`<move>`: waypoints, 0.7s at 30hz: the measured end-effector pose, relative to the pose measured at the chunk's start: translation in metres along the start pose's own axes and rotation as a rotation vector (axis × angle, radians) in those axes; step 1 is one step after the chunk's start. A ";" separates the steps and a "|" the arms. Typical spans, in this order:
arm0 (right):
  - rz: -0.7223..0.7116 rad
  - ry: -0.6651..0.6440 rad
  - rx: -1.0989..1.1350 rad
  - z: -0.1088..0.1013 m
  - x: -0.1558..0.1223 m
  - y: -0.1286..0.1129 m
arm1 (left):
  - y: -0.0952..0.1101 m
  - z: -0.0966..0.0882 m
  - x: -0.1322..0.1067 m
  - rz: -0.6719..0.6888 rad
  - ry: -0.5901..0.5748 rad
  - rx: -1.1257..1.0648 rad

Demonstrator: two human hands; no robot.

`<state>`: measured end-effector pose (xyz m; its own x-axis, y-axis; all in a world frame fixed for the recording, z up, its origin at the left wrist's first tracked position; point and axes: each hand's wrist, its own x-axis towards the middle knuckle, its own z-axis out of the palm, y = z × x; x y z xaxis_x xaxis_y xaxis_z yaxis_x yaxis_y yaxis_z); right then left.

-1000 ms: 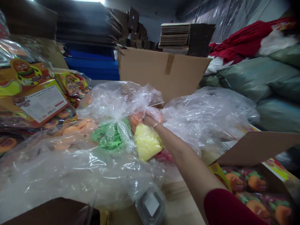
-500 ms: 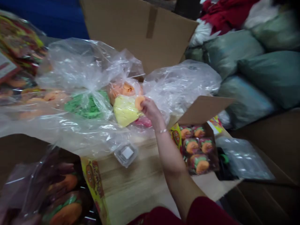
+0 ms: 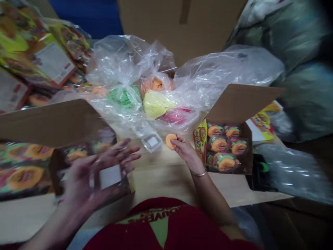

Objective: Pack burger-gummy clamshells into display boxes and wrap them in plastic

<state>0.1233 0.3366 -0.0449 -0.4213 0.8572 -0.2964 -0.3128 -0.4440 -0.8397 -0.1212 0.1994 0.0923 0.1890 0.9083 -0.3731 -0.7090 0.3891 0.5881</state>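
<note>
My right hand (image 3: 183,149) pinches a round orange bun piece (image 3: 171,141) above the wooden table, left of the small open box (image 3: 203,142). My left hand (image 3: 101,170) is palm up and blurred, with a small clear plastic container (image 3: 110,177) with a white square label in its palm. Another small clear container (image 3: 151,141) rests on the table between the hands. Behind it lie clear bags of yellow pieces (image 3: 157,104), pink pieces (image 3: 178,115), green pieces (image 3: 125,97) and orange pieces (image 3: 157,83).
Burger-like sweets in clear packs (image 3: 219,144) fill the right box. At left stands a larger open box (image 3: 49,121) with similar packs. Printed packages (image 3: 52,59) are piled at the back left. A plastic tray (image 3: 293,173) lies at the right edge.
My right hand has drawn back from the bags toward me with the orange bun piece. My left hand has come up from the lower left with a clear container. The view has shifted.
</note>
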 end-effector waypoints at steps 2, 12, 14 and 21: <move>-0.040 -0.108 0.021 0.022 -0.024 -0.014 | -0.018 0.002 0.008 -0.020 0.077 -0.035; -0.190 -0.445 -0.240 0.078 -0.074 -0.026 | -0.065 0.005 0.027 -0.007 0.050 -0.166; -0.268 -0.377 -0.348 0.080 -0.074 -0.021 | -0.068 0.004 0.027 -0.001 0.065 -0.165; -1.019 -0.315 -1.190 0.097 -0.095 -0.002 | -0.070 0.011 0.030 0.035 0.176 -0.266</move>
<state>0.0818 0.2310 0.0292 -0.6594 0.5019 0.5598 0.1874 0.8308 -0.5241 -0.0581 0.2006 0.0481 0.0573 0.8711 -0.4877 -0.8700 0.2832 0.4036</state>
